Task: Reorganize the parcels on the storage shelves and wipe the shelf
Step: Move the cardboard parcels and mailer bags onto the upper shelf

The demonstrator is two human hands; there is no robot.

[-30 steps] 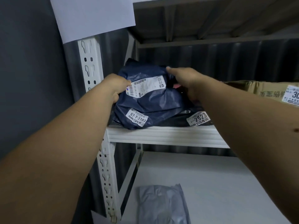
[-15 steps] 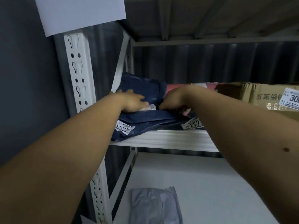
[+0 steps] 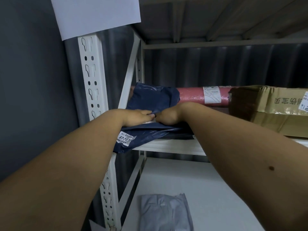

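- Dark blue plastic mailer parcel (image 3: pixel 150 130): lies flat at the left end of the white metal shelf (image 3: pixel 170 146).
- Left hand (image 3: pixel 136 118): fingers straight, pressing the parcel's top.
- Right hand (image 3: pixel 168 116): fingers curled, gripping the parcel's plastic.
- Pink wrapped roll (image 3: pixel 191 96): behind, beside brown cardboard box (image 3: pixel 270 109).

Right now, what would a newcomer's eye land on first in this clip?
Two bare arms reaching in, the left hand and right hand pressing on a navy parcel at the left end of the middle shelf. Behind it lies a pink roll, with a cardboard box to the right. A grey parcel lies alone on the shelf below.
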